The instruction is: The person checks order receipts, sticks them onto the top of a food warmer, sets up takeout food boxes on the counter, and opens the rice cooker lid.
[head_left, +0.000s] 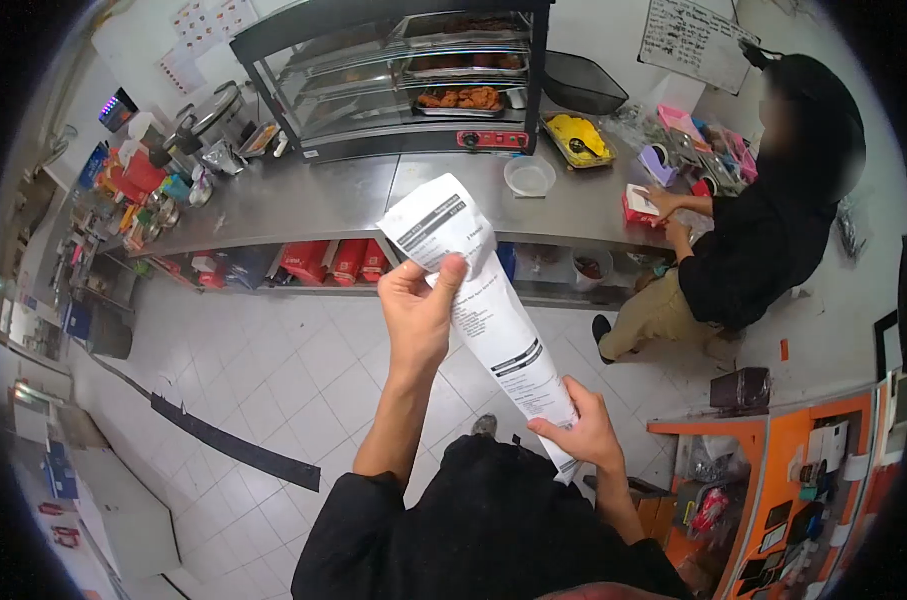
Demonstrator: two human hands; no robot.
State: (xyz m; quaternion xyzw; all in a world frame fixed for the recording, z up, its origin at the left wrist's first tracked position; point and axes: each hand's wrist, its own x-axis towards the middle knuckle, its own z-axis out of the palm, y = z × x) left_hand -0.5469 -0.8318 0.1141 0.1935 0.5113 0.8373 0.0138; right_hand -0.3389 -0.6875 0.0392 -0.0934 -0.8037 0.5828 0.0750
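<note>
A long printed paper receipt (503, 325) stretches diagonally between both hands, in front of my body. My left hand (420, 300) pinches it near the upper end, thumb on the printed face and fingers behind. Lower down, my right hand (585, 428) grips the strip near its bottom end, with the thumb across the front. Dark printed bars and small lines of text cover the paper; most of the text is too small to read. The top end bends slightly above my left thumb.
A steel counter (348, 195) runs ahead, carrying a glass food warmer (393, 85) with fried food, a plastic bowl (529, 177) and a tray of yellow stuff (579, 138). At right, a person in black (773, 200) handles a red box (643, 208). Orange shelving (748, 430) stands lower right.
</note>
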